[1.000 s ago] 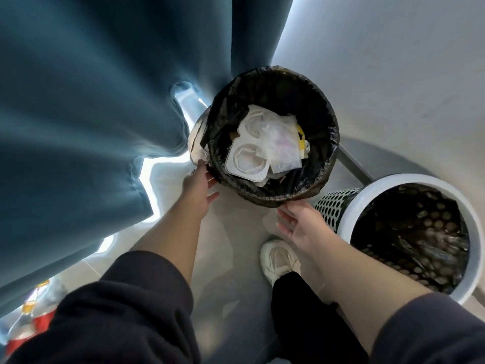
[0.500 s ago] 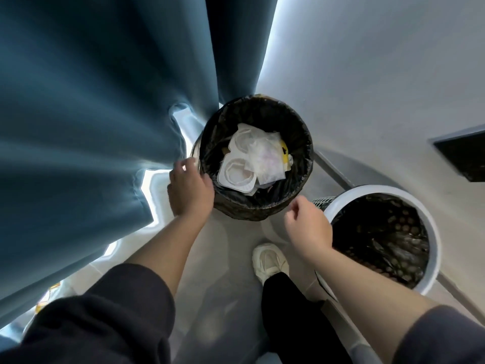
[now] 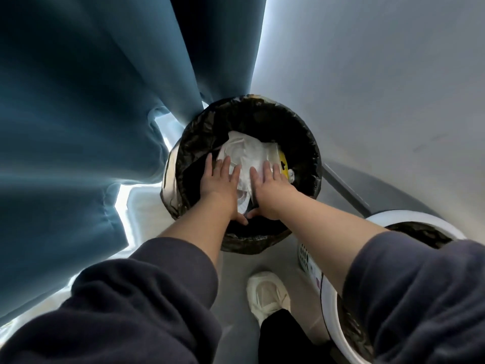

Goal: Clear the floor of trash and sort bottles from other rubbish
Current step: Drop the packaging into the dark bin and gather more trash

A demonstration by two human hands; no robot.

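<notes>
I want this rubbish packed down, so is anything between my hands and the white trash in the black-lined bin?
Nothing visible. The left hand and right hand both lie flat, fingers straight, directly on the white plastic rubbish inside the black-lined bin.

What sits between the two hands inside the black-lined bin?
Head view: white plastic rubbish shows in the gap between the left hand and right hand, both laid flat on it.
</notes>
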